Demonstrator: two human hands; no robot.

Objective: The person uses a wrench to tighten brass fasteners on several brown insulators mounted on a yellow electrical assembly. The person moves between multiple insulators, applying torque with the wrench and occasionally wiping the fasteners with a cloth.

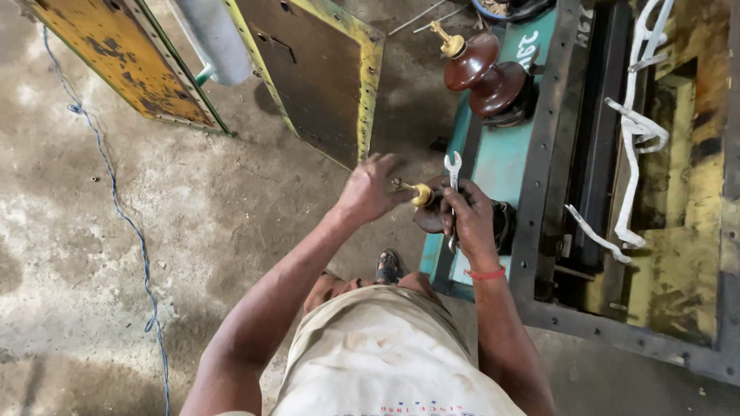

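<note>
My left hand (pixel 368 189) has its fingers around the brass terminal stud (pixel 420 194) on top of a brown porcelain insulator bushing (pixel 428 219). The bushing sits on the teal cover (pixel 499 158) of a transformer tank. My right hand (pixel 470 219) rests on the same bushing and grips a steel open-ended spanner (pixel 453 173), its jaw pointing up and away from me. A red thread band circles my right wrist. A second brown bushing (pixel 486 77) with a brass tip stands farther along the cover.
The open tank (pixel 678 231) to the right shows a dark core with white tapes (pixel 636 127). Rusty yellow panels (pixel 123 54) and a grey cylinder (pixel 212 38) lie on the concrete floor. A blue wire (pixel 116 208) runs at the left. My sandalled foot (pixel 388 267) is below the cover.
</note>
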